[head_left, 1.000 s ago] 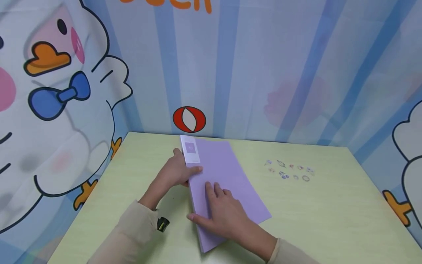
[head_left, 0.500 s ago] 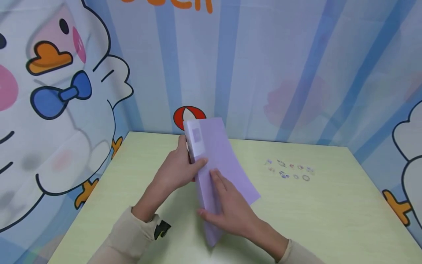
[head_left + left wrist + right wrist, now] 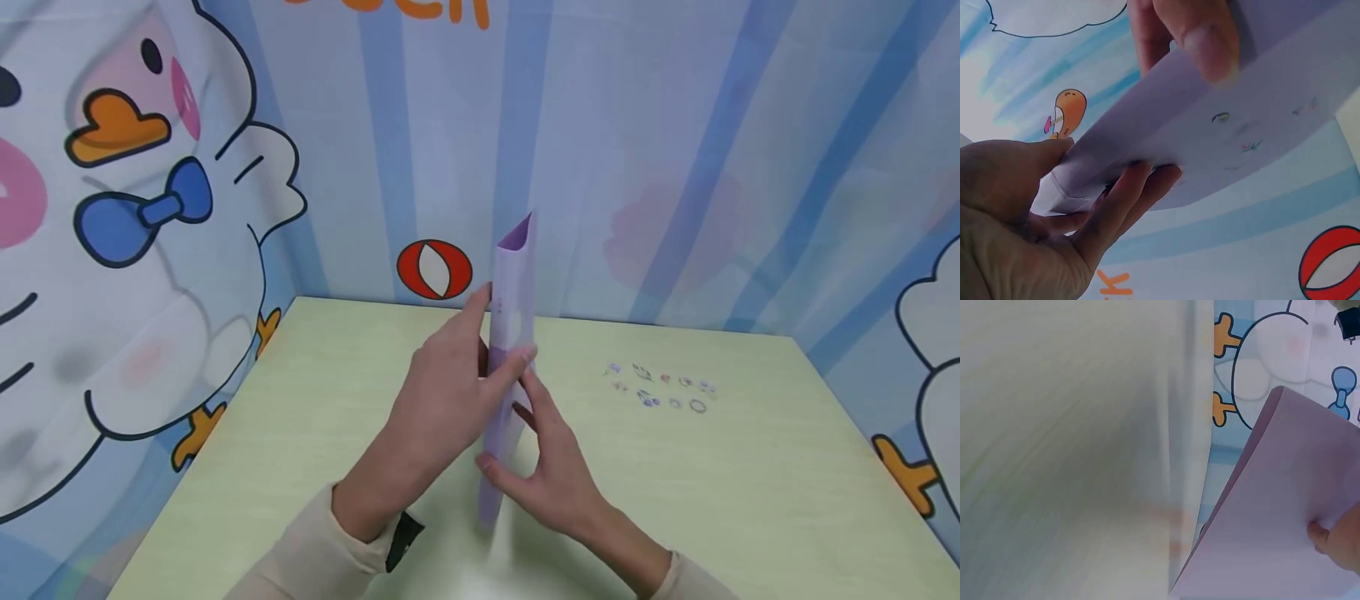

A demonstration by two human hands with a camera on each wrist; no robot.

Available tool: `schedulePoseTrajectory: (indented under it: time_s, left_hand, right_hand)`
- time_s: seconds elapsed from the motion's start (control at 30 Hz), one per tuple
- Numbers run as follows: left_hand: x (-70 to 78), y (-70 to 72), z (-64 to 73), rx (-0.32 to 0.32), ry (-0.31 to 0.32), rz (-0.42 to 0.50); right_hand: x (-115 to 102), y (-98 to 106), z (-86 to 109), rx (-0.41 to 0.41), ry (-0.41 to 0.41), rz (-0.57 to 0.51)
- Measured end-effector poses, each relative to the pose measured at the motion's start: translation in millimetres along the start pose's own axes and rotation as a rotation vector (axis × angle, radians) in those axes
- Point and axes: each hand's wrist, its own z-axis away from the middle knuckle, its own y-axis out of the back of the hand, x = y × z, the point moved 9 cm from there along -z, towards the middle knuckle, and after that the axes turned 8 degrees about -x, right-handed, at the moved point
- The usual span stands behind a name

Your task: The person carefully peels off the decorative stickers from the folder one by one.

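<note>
A lilac file folder (image 3: 513, 287) stands nearly upright, its narrow spine facing me and its top edge slightly parted. My left hand (image 3: 442, 379) grips the spine from the left, thumb across it and fingers on the far side. Lower down, my right hand (image 3: 562, 471) holds the folder's right side, its thumb at the spine. In the left wrist view, small coloured decorations show on the folder's cover (image 3: 1260, 119), and my left hand (image 3: 1016, 219) wraps one end. The right wrist view shows the plain other cover (image 3: 1266, 506). Whether the bottom touches the table cannot be told.
Several small stickers or cut-outs (image 3: 660, 387) lie in two rows on the pale table (image 3: 750, 500), right of the folder. Behind the table's back edge hangs a blue striped cloth (image 3: 450, 150) printed with cartoon ducks and a red ball.
The folder has been lifted from lying flat and turned upright, spine toward me, moving right. Both hands have gone with it; the right hand has shifted from lying on the cover to gripping the side.
</note>
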Motion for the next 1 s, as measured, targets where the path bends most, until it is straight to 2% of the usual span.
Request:
schedulePoseTrajectory:
  time_s: [0.07,0.2,0.27,0.37,0.6,0.8,1.0]
  left_hand:
    - [9.9,-4.5,2.0,0.013,-0.031,-0.029]
    - [26.7,-17.6,6.1,0.043,-0.124,-0.169]
    - [31.8,-24.5,7.7,0.060,-0.165,-0.229]
    - [35.5,-32.4,9.6,0.083,-0.206,-0.273]
    - [37.8,-52.1,12.3,0.083,-0.260,-0.368]
    - [38.2,-67.8,13.7,0.087,-0.285,-0.415]
    - [39.6,-84.7,14.3,0.090,-0.328,-0.476]
  right_hand:
    - [0.4,3.9,1.1,0.003,0.008,-0.093]
    - [2.4,14.1,6.9,0.011,-0.016,-0.339]
    - [3.6,21.7,8.6,0.035,-0.037,-0.463]
    - [5.0,34.4,7.9,0.078,-0.049,-0.572]
    - [2.5,62.5,8.1,0.157,0.011,-0.618]
    - [-0.4,84.6,10.4,0.224,0.017,-0.614]
    - [-1.9,102.1,16.6,0.349,-0.009,-0.577]
